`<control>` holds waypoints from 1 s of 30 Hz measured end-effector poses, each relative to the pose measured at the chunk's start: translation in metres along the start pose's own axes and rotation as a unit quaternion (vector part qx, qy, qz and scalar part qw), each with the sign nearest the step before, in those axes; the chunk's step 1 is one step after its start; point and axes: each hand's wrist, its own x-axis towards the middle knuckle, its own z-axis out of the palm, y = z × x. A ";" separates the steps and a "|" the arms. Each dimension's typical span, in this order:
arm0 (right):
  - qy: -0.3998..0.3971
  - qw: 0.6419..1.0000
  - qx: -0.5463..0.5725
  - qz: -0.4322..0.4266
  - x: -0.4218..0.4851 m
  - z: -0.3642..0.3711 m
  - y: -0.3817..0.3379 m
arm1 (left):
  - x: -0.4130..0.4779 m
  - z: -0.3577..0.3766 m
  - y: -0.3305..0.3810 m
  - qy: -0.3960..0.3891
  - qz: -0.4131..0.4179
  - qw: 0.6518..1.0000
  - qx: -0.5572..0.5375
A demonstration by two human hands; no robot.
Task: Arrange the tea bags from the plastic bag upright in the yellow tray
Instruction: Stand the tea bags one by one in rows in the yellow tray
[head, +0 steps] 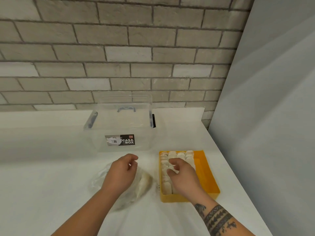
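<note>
Bagged tea bags (144, 183) lay long-axis away, just right of left hand (119, 172), grip unreadable; right hand (182, 176) hung slack, empty, over yellow tray (208, 178).

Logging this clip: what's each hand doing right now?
Left hand: fingers curled over the plastic bag; grip cannot be told.
Right hand: open, over the yellow tray.

The left hand (121, 171) hides the middle of the plastic bag (97, 182); the right hand (183, 177) covers the middle tea bags (172, 155) in the yellow tray (208, 174). Blur leaves it unclear whether either hand pinches anything. Both forearms (81, 213) run off the bottom edge.
</note>
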 end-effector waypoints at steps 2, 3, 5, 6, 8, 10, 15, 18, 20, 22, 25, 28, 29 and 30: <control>-0.020 1.000 0.002 -0.023 -0.008 0.020 -0.008 | -0.007 -0.010 -0.016 -0.008 -0.028 0.999 0.045; -0.034 0.999 0.007 -0.034 -0.010 0.032 -0.012 | -0.012 -0.014 -0.024 -0.020 -0.043 0.996 0.072; -0.063 0.997 0.009 -0.045 -0.015 0.057 -0.021 | -0.024 -0.018 -0.039 -0.052 -0.067 0.991 0.104; -0.074 0.996 0.004 -0.048 -0.016 0.070 -0.026 | -0.030 -0.019 -0.044 -0.067 -0.074 0.989 0.111; -0.089 0.994 -0.032 -0.050 -0.015 0.091 -0.034 | -0.040 -0.018 -0.050 -0.085 -0.083 0.987 0.108; -0.104 0.992 -0.067 -0.037 -0.014 0.106 -0.040 | -0.047 -0.015 -0.054 -0.086 -0.085 0.988 0.097; -0.111 0.988 -0.101 -0.025 -0.009 0.120 -0.039 | -0.058 -0.009 -0.066 -0.062 -0.120 0.988 0.071; -0.100 0.994 -0.051 -0.006 -0.008 0.121 -0.033 | -0.056 -0.007 -0.070 -0.055 -0.157 0.985 0.041; -0.087 0.996 -0.004 0.009 -0.008 0.121 -0.031 | -0.050 -0.005 -0.069 -0.045 -0.167 0.985 0.030; -0.080 0.996 0.041 0.026 -0.009 0.120 -0.031 | -0.043 -0.004 -0.063 -0.047 -0.181 0.982 0.028; -0.082 0.991 0.096 0.050 -0.011 0.118 -0.029 | -0.032 0.001 -0.057 -0.069 -0.220 0.973 -0.001; -0.079 0.985 0.139 0.068 -0.015 0.117 -0.026 | -0.027 0.005 -0.051 -0.111 -0.221 0.969 0.009; -0.078 0.983 0.149 0.074 -0.016 0.117 -0.024 | -0.026 0.005 -0.050 -0.122 -0.220 0.968 0.017; -0.077 0.981 0.157 0.079 -0.017 0.118 -0.023 | -0.026 0.006 -0.049 -0.132 -0.220 0.966 0.019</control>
